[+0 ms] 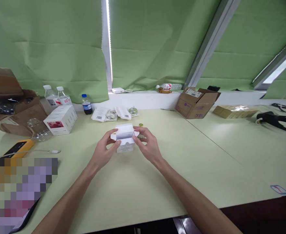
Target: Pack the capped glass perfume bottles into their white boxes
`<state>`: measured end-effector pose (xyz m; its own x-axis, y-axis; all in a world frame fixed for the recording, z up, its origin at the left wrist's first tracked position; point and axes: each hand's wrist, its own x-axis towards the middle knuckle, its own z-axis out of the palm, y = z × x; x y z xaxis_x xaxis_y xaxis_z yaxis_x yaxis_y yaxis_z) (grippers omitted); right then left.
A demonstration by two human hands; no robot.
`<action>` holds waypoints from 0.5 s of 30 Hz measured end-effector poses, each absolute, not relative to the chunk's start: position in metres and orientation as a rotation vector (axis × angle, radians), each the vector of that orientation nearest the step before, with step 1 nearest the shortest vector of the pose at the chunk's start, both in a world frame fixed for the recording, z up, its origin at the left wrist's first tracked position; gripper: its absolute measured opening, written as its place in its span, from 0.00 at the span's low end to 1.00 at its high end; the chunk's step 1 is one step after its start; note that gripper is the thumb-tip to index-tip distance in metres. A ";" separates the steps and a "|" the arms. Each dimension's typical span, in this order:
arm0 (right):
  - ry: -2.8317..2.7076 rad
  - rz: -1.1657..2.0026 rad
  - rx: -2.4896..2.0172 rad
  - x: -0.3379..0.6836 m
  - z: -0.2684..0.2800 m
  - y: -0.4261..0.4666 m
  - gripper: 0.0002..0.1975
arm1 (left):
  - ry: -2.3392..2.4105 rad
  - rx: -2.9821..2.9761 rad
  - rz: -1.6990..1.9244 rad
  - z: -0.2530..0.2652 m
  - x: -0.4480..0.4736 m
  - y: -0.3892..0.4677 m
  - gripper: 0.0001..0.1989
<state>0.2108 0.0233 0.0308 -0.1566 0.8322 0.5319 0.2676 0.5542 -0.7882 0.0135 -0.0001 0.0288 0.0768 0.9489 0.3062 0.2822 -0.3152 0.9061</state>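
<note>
A small white cardboard box (125, 148) stands on the table in front of me with its lid raised at the back and its side flaps folded out. Its inside shows as a grey hollow; I cannot make out any contents. My left hand (106, 148) pinches the box's left flap and front edge between thumb and fingers. On the other side my right hand (147, 143) grips the right flap and edge, with the thumb at the front rim. Just behind my right fingers sits a small item with a green-gold top (140, 125), partly hidden by the hand.
Flat clear packs (104, 114) with white labels lie behind the box. A dark drink bottle (86, 104) and a larger white box (61, 120) stand left. An open brown carton (197, 103) and a yellowish box (234, 111) are at the back right. An orange device (18, 148) lies left.
</note>
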 end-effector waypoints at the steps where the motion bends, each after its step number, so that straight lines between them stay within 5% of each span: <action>1: -1.713 0.650 -0.926 0.211 0.031 0.024 0.13 | 1.225 1.680 1.261 0.029 0.014 0.000 0.23; 15: -1.846 0.532 -0.809 0.211 0.035 0.019 0.19 | 1.234 1.685 1.242 0.030 0.013 -0.001 0.22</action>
